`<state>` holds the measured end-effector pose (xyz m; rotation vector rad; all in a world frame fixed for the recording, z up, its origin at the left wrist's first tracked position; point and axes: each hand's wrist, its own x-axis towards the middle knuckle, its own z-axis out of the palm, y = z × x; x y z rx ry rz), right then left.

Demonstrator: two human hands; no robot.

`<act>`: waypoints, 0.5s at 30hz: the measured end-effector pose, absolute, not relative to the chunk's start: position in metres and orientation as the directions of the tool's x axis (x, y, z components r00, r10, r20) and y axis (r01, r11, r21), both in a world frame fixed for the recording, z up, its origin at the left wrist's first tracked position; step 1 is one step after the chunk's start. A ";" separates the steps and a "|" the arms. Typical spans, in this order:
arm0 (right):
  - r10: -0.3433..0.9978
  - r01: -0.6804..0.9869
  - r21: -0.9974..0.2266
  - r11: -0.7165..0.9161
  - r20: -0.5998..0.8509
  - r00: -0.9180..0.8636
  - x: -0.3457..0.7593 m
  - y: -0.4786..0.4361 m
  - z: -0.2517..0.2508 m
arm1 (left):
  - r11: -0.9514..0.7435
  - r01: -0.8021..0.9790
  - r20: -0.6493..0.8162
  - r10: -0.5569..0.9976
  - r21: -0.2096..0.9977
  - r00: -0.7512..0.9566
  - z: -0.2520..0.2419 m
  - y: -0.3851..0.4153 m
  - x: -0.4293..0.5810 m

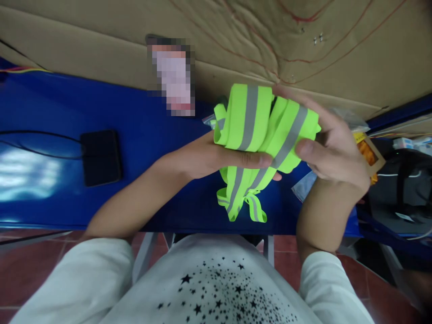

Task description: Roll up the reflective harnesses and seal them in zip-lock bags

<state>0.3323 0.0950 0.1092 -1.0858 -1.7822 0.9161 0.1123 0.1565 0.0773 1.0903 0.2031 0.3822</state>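
A folded bundle of neon yellow-green reflective strap (248, 117) with a grey stripe is held up above the blue table. My left hand (236, 158) is closed round its lower middle, thumb across the front. On the right side, my right hand (332, 148) pinches the folds between thumb and fingers; most of those fingers are behind the strap. Loose loops (254, 207) of the same strap hang below my left thumb. Part of a small clear plastic bag (208, 120) shows beside the bundle's left edge.
On the blue table (145, 135) lies a black flat box (100, 157) with a cable. A blurred-out upright item (173, 76) leans on the brown cardboard (111, 40) at the back. To the right are a plastic packet (304, 185), a small carton (371, 153) and a black bag (398, 193).
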 end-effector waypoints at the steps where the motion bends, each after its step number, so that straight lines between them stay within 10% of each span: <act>1: 0.932 0.297 -0.906 0.300 0.212 -0.295 0.331 0.096 0.106 | 0.371 -0.189 0.029 0.398 0.909 0.917 0.077 0.158 0.112; 5: 0.965 0.255 -0.952 0.172 0.110 -0.238 0.320 0.092 0.102 | 0.302 -0.148 0.035 0.348 0.942 0.937 0.072 0.162 0.112; 15: 0.881 0.637 -0.670 0.382 0.473 -0.032 0.306 0.063 0.142 | 0.453 -0.244 0.062 0.380 0.857 0.923 0.053 0.159 0.119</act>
